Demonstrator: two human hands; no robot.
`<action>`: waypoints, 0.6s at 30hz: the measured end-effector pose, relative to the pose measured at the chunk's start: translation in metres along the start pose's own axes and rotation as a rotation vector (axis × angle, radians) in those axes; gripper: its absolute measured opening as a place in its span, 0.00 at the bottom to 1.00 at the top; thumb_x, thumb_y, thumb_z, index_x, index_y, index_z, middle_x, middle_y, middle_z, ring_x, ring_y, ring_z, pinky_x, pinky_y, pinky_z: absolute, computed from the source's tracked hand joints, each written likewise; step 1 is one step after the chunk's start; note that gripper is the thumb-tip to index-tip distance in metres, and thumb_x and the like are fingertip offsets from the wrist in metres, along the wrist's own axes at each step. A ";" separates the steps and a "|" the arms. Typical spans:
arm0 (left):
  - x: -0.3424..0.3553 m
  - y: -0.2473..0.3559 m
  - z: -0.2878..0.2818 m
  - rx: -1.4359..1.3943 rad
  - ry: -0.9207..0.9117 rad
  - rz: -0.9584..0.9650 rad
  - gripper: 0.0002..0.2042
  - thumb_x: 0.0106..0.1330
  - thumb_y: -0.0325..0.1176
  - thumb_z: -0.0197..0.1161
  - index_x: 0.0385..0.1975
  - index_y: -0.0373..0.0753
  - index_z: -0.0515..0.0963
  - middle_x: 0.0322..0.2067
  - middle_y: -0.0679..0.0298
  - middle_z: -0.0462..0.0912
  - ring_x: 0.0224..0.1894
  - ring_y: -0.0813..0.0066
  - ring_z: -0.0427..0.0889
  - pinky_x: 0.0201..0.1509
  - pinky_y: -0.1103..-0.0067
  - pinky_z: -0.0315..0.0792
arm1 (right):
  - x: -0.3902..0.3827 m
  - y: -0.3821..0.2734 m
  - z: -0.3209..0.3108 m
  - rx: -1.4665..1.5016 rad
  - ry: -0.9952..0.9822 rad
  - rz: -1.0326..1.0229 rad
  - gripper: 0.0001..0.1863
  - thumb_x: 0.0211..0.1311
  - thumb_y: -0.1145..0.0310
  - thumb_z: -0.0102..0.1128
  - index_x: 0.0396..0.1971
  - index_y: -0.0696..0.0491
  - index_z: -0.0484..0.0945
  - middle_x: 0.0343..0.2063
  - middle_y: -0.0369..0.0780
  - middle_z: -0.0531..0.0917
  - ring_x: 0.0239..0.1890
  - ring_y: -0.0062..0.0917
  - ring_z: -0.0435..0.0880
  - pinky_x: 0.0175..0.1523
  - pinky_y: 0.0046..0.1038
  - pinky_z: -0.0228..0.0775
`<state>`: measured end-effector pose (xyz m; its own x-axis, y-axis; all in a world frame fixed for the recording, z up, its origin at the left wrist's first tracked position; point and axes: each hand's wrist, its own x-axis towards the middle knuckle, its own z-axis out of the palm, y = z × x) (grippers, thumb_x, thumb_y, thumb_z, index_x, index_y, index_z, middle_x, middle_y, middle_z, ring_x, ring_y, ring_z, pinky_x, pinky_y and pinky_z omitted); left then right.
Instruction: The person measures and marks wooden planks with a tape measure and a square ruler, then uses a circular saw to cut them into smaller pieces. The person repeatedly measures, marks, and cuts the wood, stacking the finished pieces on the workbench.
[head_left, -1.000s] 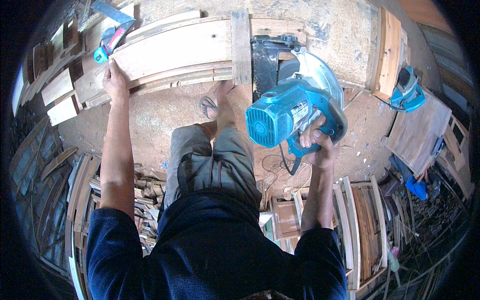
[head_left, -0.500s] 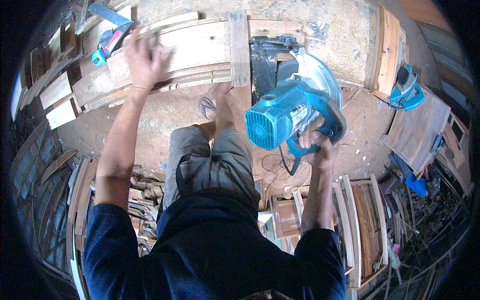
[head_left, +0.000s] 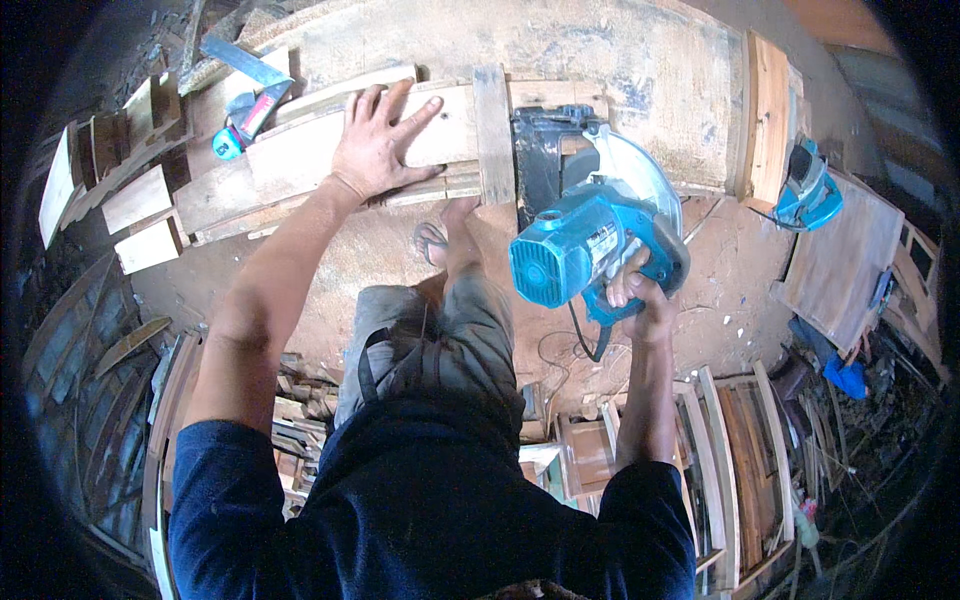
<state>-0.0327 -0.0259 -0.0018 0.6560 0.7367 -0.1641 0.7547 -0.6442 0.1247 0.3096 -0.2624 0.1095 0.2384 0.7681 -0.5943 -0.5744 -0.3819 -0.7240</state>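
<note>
My left hand [head_left: 384, 140] lies with fingers spread on a long pale board [head_left: 300, 155] on the workbench. My right hand [head_left: 640, 297] is wrapped round the rear handle of a teal circular saw [head_left: 570, 250]. The saw's dark base plate [head_left: 540, 155] rests at the right end of the board, against a narrow wooden crosspiece [head_left: 493, 135] that lies across it. A light metal guard covers the upper part of the blade; the cutting edge is hidden from view.
A try square [head_left: 245, 62] and a teal tape measure [head_left: 228, 143] lie on the boards at the left. Another teal power tool [head_left: 808, 190] stands at the bench's right end. Wooden frames [head_left: 735, 450] lean behind me at the right. A cord trails on the dirt floor.
My left hand has moved right and come down flat on the board, from a blurred position further left. The saw stays in my right hand beside the crosspiece; the whole view has shifted slightly.
</note>
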 end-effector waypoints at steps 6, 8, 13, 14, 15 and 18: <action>0.000 -0.001 -0.007 -0.066 -0.012 0.006 0.45 0.55 0.71 0.65 0.75 0.69 0.60 0.74 0.51 0.57 0.73 0.40 0.55 0.78 0.45 0.46 | 0.005 -0.004 0.006 0.023 0.028 -0.015 0.17 0.53 0.72 0.67 0.43 0.55 0.73 0.21 0.37 0.75 0.20 0.25 0.73 0.30 0.31 0.69; -0.001 -0.003 -0.007 -0.083 0.000 0.015 0.45 0.56 0.71 0.65 0.75 0.69 0.60 0.74 0.51 0.56 0.73 0.40 0.55 0.77 0.44 0.46 | 0.009 -0.005 0.006 0.032 0.007 -0.016 0.16 0.54 0.72 0.66 0.43 0.55 0.73 0.21 0.37 0.75 0.20 0.24 0.73 0.29 0.31 0.70; -0.002 -0.004 -0.006 -0.097 0.014 0.027 0.46 0.55 0.71 0.65 0.76 0.70 0.58 0.74 0.52 0.57 0.73 0.41 0.56 0.77 0.43 0.46 | 0.017 -0.011 0.013 0.017 -0.033 -0.038 0.15 0.58 0.72 0.63 0.44 0.56 0.73 0.21 0.37 0.74 0.21 0.24 0.74 0.30 0.30 0.70; -0.001 -0.005 -0.007 -0.095 0.007 0.032 0.46 0.55 0.70 0.65 0.76 0.70 0.58 0.74 0.52 0.57 0.73 0.41 0.56 0.78 0.44 0.45 | 0.019 -0.009 0.010 0.027 -0.033 -0.036 0.15 0.59 0.72 0.62 0.44 0.56 0.72 0.20 0.36 0.73 0.21 0.24 0.74 0.31 0.30 0.70; 0.000 -0.006 -0.007 -0.099 0.002 0.031 0.46 0.55 0.70 0.65 0.76 0.70 0.58 0.74 0.52 0.57 0.73 0.41 0.56 0.78 0.44 0.45 | 0.021 -0.010 0.010 0.037 -0.033 -0.035 0.14 0.59 0.71 0.62 0.44 0.56 0.72 0.20 0.36 0.73 0.21 0.24 0.74 0.31 0.30 0.70; 0.000 -0.006 -0.007 -0.114 -0.012 0.031 0.46 0.55 0.70 0.66 0.76 0.70 0.58 0.74 0.52 0.57 0.73 0.41 0.55 0.78 0.44 0.45 | 0.026 -0.013 0.014 0.032 -0.044 -0.047 0.14 0.60 0.71 0.62 0.45 0.57 0.72 0.20 0.36 0.72 0.21 0.24 0.74 0.31 0.29 0.70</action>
<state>-0.0370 -0.0202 0.0047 0.6794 0.7137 -0.1704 0.7311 -0.6384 0.2407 0.3123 -0.2302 0.1084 0.2313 0.8069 -0.5435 -0.5880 -0.3291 -0.7389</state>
